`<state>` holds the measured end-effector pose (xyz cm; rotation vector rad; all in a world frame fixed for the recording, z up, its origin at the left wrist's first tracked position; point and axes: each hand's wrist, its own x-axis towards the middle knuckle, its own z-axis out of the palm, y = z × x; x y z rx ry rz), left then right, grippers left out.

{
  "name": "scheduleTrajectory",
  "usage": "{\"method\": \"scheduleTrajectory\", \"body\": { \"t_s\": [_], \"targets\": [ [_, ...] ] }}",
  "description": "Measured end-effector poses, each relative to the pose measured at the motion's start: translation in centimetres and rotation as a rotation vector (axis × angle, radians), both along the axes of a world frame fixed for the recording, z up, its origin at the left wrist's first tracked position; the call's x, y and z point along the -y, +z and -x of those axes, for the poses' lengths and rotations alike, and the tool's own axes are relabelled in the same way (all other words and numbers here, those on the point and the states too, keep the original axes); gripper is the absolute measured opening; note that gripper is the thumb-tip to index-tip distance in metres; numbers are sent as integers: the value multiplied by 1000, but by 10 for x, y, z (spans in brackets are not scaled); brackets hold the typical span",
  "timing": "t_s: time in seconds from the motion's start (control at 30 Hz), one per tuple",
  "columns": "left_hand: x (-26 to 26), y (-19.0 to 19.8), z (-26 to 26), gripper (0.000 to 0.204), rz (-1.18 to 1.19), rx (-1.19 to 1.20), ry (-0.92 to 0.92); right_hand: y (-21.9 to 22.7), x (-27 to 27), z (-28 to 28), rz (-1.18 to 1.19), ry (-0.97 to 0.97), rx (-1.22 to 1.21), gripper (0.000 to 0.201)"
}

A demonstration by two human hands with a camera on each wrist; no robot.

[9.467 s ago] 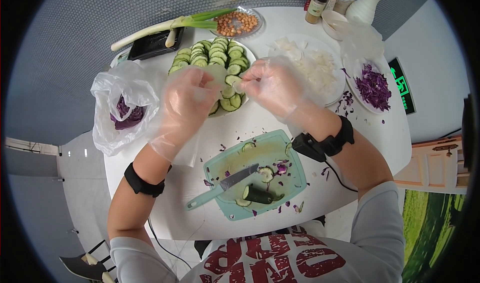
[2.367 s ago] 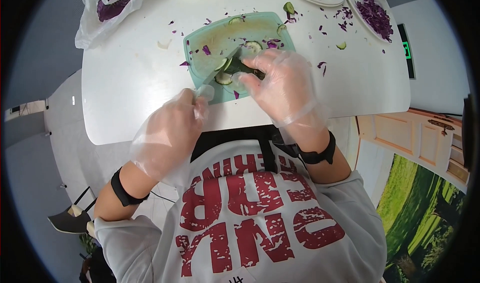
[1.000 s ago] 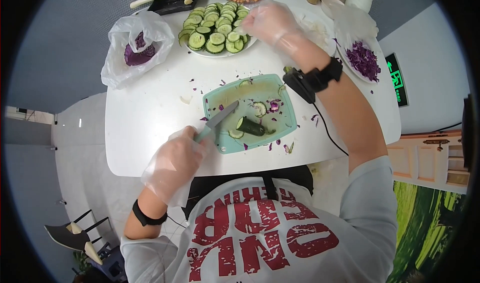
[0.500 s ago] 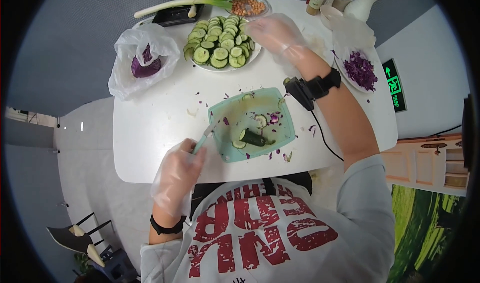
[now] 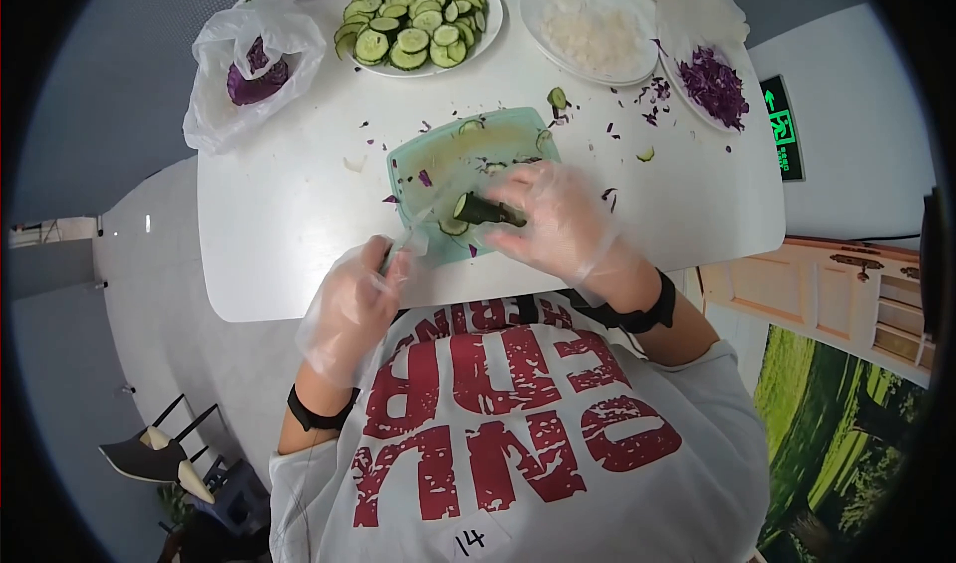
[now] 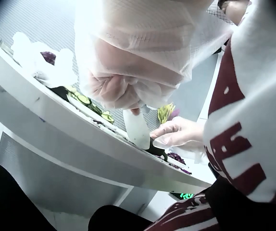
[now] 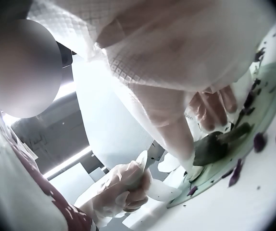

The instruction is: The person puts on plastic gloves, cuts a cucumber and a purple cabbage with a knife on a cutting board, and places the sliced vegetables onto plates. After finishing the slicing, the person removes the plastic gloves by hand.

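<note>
In a clear plastic glove, the left hand curls round the knife's handle; the blade points toward a short piece of cucumber. That piece lies on the pale green cutting board, cut face toward the knife. The gloved right hand holds its far end between thumb and fingers. From the right wrist view, the thumb and fingers of the right hand are at the dark green cucumber, and the left hand grips the knife beside it. Cucumber slices and purple scraps lie on the board.
Beyond the board stand a plate of cucumber slices, a plate of white pieces and a plate of shredded purple cabbage. A white bag with purple cabbage is at the left. Scraps dot the white table.
The right hand has come back from beside the plate of cucumber slices to the board and now holds the cucumber piece. The left hand still grips the knife near the board's left edge.
</note>
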<state>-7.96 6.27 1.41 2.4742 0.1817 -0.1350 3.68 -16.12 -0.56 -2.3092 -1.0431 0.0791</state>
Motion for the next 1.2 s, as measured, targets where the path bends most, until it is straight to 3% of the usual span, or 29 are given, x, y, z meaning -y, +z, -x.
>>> {"method": "scheduleTrajectory", "body": {
  "t_s": [0.17,0.3,0.57,1.2],
  "targets": [
    [9,-10,4,25,17,16,-66,-21,-7,10,-14,-124,53,27],
    [11,-22,9,23,-63,30,-102,-22,-7,9,-30,-116,1,25],
    [22,-26,12,18,-71,-118,-57,-24,-8,11,-59,-175,36,22],
    [31,-33,15,20,-83,-4,-78,-31,-11,9,-164,-147,41,25]
  ]
}}
